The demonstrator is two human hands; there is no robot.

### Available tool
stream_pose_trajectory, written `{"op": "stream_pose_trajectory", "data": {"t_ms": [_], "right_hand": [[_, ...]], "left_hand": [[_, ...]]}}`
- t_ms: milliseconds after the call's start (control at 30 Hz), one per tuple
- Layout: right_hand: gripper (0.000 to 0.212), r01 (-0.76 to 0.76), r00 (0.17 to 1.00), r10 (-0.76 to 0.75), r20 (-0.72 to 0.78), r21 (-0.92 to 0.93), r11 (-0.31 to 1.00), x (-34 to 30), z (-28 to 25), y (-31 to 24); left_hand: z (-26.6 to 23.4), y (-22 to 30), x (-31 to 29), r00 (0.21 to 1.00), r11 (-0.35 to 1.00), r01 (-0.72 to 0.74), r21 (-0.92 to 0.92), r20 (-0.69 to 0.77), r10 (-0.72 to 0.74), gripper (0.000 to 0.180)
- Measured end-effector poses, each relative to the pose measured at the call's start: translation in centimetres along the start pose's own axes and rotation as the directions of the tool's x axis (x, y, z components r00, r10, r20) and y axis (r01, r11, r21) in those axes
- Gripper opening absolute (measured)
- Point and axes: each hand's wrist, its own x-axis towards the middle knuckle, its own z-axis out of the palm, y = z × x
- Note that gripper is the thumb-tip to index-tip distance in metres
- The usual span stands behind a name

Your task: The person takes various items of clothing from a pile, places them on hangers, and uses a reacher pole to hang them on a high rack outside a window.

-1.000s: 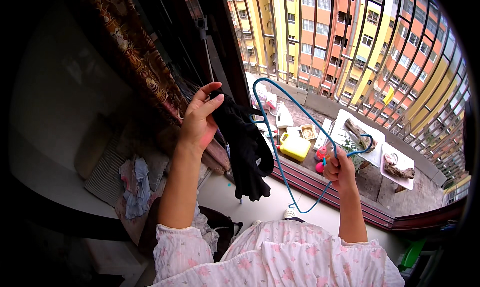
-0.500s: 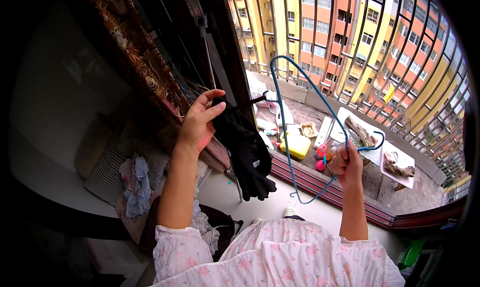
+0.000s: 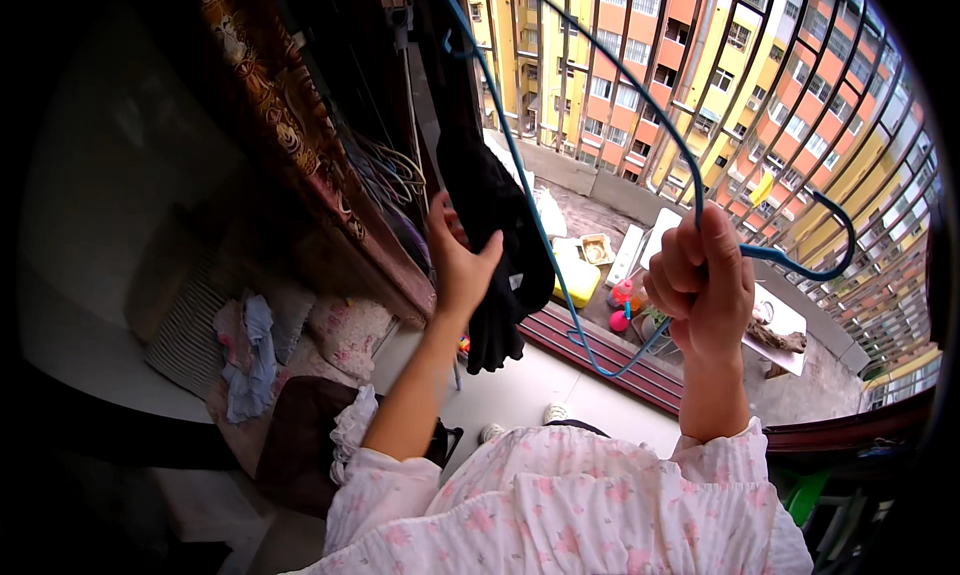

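Note:
A black garment [image 3: 490,195] hangs at the center, in front of the dark door frame. My left hand [image 3: 462,275] is against its left side, with thumb and fingers apart. Whether the fingertips touch the cloth is hard to tell. My right hand [image 3: 708,285] is closed around a blue clothes hanger [image 3: 768,252], near the base of its hook. The hanger's hook points to the right, while its long frame slants up and left, crossing in front of the garment's right side. The hanger's far end runs out of the top of the view.
A patterned curtain [image 3: 290,155] and a bundle of cables [image 3: 390,175] are at left. Crumpled clothes [image 3: 250,360] lie on a padded seat. Beyond the door track [image 3: 600,360] are a yellow container [image 3: 575,280], pink bottles [image 3: 621,300] and window bars [image 3: 670,85].
My right hand has lifted the hanger up and left, across the garment. My left hand has moved right and slightly down, from the garment's top to its side.

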Motion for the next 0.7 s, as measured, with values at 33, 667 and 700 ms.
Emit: {"op": "stream_pose_trajectory", "data": {"t_ms": [33, 667, 700], "right_hand": [[0.032, 0.031, 0.999, -0.031, 0.006, 0.024, 0.999, 0.3, 0.3, 0.0], [0.027, 0.027, 0.811, 0.031, -0.585, 0.09, 0.996, 3.8, -8.6, 4.6], [0.027, 0.017, 0.799, 0.047, -0.599, 0.1, 0.995, 4.0, -9.3, 4.9]], "left_hand": [[0.7, -0.9, -1.7, 0.997, 0.997, 0.016, 0.07, -0.081, -0.01, 0.07], [-5.3, -1.3, -7.3, 0.561, -0.443, 0.582, -0.682, 0.731, -0.388, 0.034], [-5.4, 0.0, -6.9, 0.568, -0.407, 0.638, -0.653, 0.757, -0.323, 0.036]]}}
